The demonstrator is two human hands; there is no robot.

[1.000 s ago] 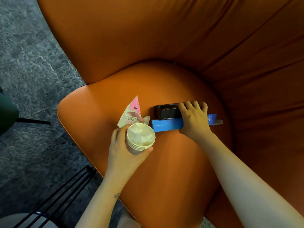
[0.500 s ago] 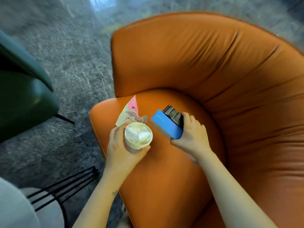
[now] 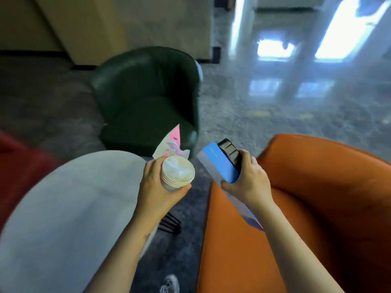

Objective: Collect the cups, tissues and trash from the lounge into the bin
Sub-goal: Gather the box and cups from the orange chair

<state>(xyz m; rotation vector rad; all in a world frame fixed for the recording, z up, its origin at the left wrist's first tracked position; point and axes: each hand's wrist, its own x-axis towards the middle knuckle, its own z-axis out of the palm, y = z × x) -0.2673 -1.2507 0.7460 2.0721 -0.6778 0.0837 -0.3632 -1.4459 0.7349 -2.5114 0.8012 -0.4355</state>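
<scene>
- A stack of paper cups [image 3: 178, 176] stands upright in the left grip [image 3: 155, 183], with fingers and thumb curled round its side. The top cup holds a crumpled white tissue [image 3: 178, 169].
- A pink and white wrapper [image 3: 172, 144] sticks up behind the cups on the far side of that grip. It looks pinned against the stack, but the contact is hidden.
- The right grip [image 3: 247, 180], just beside the left one, is closed round a long blue box [image 3: 220, 163] and a black tray [image 3: 230, 152] held flat together. I cannot tell what either one contains.
- An orange armchair [image 3: 317, 197] lies below the right grip.
- A round grey bench [image 3: 74, 208] lies below the left forearm.
- A dark green armchair [image 3: 148, 98] stands beyond both grips on the speckled floor [image 3: 275, 115].
</scene>
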